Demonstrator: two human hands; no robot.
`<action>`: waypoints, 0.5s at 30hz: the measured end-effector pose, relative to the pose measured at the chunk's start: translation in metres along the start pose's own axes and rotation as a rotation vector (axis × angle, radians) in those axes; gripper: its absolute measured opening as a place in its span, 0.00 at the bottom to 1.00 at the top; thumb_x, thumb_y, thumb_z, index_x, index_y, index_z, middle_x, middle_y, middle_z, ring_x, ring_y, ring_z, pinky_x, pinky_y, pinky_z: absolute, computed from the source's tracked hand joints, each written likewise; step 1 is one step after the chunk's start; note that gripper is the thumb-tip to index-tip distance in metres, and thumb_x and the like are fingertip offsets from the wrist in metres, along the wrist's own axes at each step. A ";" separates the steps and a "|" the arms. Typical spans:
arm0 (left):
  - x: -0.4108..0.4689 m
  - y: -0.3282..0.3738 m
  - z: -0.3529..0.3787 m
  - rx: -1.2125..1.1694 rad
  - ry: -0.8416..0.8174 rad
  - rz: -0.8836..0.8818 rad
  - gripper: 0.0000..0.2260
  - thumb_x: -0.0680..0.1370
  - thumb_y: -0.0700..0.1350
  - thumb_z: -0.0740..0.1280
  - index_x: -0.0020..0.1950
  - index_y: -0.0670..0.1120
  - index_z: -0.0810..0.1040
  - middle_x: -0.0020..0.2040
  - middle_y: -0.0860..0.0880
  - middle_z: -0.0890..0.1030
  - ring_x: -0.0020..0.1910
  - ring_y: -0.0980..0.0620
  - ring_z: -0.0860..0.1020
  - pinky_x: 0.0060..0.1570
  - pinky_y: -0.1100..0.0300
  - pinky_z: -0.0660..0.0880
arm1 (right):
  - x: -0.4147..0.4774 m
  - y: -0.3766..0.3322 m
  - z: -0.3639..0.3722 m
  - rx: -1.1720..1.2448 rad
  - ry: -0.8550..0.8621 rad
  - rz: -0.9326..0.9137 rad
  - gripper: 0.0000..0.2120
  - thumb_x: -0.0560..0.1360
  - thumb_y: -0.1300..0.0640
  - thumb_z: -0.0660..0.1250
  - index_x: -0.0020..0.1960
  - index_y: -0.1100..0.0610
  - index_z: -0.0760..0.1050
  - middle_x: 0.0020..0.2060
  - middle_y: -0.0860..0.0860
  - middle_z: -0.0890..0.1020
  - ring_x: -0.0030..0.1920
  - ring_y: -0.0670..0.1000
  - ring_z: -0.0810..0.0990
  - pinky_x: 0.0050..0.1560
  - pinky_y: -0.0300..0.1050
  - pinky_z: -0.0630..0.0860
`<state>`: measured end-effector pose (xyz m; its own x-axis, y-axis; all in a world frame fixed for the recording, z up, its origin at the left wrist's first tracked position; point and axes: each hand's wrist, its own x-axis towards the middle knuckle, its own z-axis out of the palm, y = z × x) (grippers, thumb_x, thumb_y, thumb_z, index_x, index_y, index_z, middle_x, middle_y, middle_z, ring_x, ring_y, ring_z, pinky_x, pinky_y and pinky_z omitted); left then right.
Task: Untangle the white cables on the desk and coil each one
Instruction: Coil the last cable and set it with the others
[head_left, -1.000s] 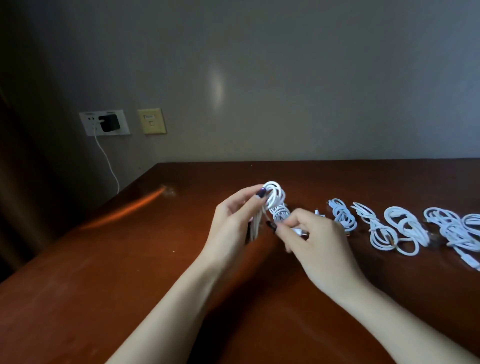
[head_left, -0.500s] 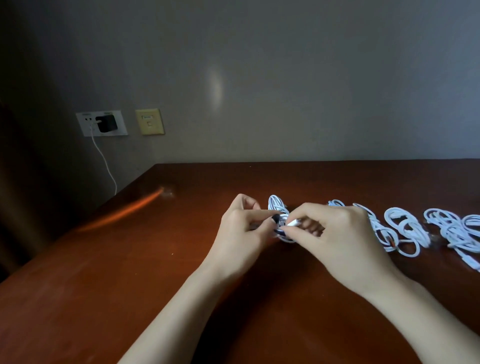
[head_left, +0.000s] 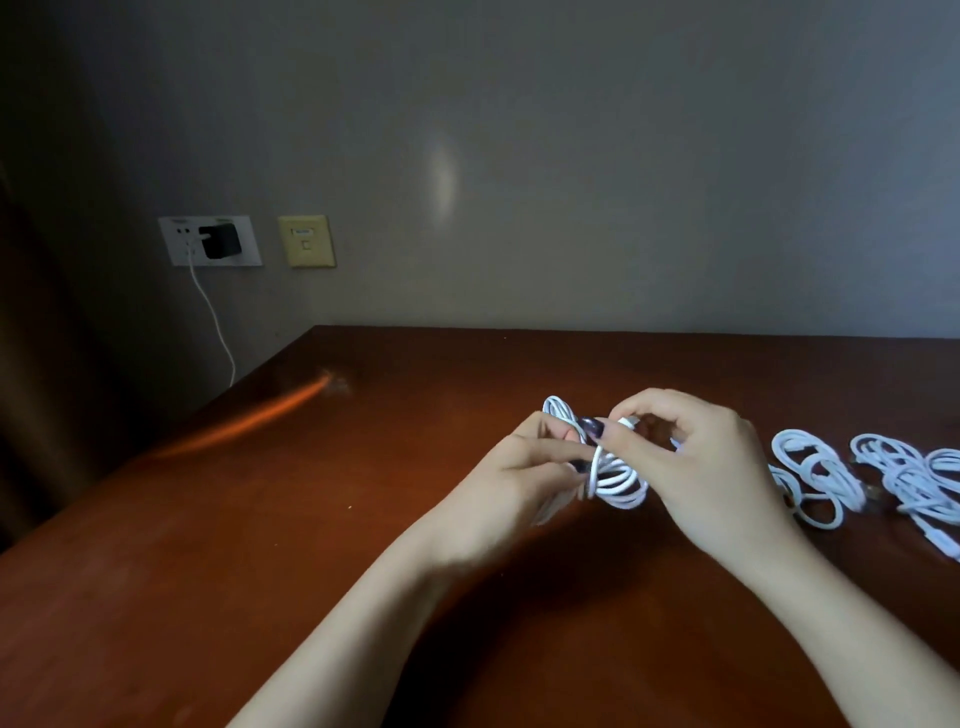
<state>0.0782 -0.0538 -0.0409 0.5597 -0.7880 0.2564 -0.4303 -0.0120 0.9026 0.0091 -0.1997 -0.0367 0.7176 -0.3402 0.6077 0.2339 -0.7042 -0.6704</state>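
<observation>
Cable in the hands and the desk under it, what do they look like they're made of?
White cable: likely a smooth plastic or rubber sheath; it bends into tight loops with a faint sheen. Desk: reddish-brown wood or wood veneer, semi-gloss; it carries a long orange glare streak.

A white cable (head_left: 618, 480), wound into a loose coil of several loops, is held just above the desk (head_left: 363, 519), gripped between the left hand (head_left: 514, 478) and right hand (head_left: 706, 467). To the right, a second coil (head_left: 813, 470) and a messier third coil (head_left: 906, 480) lie flat in a row.
</observation>
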 end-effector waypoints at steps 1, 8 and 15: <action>0.000 0.000 0.001 -0.019 0.010 -0.005 0.14 0.75 0.41 0.60 0.50 0.32 0.79 0.51 0.36 0.68 0.42 0.52 0.67 0.41 0.65 0.65 | 0.000 0.000 0.001 0.042 -0.008 0.072 0.08 0.69 0.56 0.74 0.33 0.51 0.79 0.29 0.46 0.80 0.32 0.43 0.76 0.32 0.32 0.67; 0.002 -0.008 0.004 0.216 0.155 0.057 0.09 0.79 0.38 0.63 0.43 0.37 0.81 0.50 0.44 0.70 0.45 0.54 0.70 0.41 0.69 0.66 | -0.005 0.001 0.013 0.293 -0.135 0.453 0.07 0.75 0.54 0.69 0.41 0.55 0.81 0.32 0.47 0.83 0.33 0.42 0.82 0.33 0.42 0.80; 0.006 -0.012 0.003 0.241 0.308 0.137 0.11 0.79 0.38 0.58 0.50 0.42 0.80 0.50 0.50 0.77 0.48 0.57 0.75 0.47 0.63 0.72 | -0.005 -0.007 0.010 0.471 -0.144 0.387 0.06 0.74 0.67 0.68 0.44 0.59 0.82 0.36 0.58 0.84 0.38 0.49 0.85 0.37 0.36 0.80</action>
<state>0.0845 -0.0597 -0.0512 0.6559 -0.5714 0.4933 -0.6486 -0.0923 0.7555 0.0109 -0.1869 -0.0394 0.8817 -0.4049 0.2422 0.1802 -0.1855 -0.9660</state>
